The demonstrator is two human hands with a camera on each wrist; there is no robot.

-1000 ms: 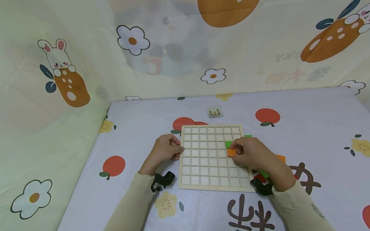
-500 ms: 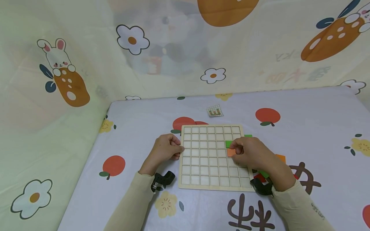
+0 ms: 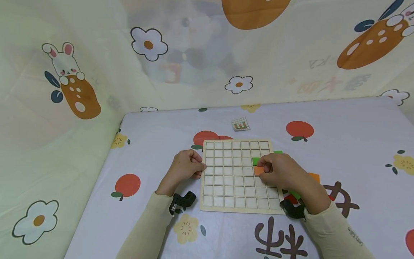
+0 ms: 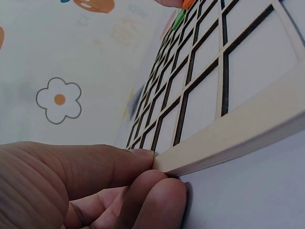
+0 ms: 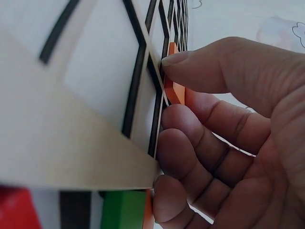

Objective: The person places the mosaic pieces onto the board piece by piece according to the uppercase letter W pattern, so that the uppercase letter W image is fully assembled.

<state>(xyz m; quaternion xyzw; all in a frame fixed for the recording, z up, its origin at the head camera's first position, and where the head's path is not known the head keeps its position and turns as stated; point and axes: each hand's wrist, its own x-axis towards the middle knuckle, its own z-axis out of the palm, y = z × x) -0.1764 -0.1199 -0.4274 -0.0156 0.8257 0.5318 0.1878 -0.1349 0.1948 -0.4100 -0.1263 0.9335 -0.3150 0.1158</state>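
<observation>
A pale wooden grid board (image 3: 234, 190) lies on the table. The left hand (image 3: 184, 166) holds its left edge, the thumb at the rim and curled fingers by the side, as the left wrist view shows up close. Over the board's right part, the right hand (image 3: 284, 172) pinches an orange square tile (image 5: 174, 90) between thumb and index finger. That tile appears slightly tilted at a grid cell; whether it sits fully in the cell, I cannot tell. A green tile (image 3: 256, 161) occupies the cell just behind it.
Loose tiles lie along the board's right side: a green tile (image 3: 277, 152), an orange tile (image 3: 314, 177), and red and green ones partly under the right wrist. A small patterned grid card (image 3: 240, 124) rests behind the board. A printed cloth (image 3: 155, 140) covers the table.
The orange tile at the right fingers shows a slightly paler face than a second ago, as though its tilt changed a little. Both hands and the board have stayed in place.
</observation>
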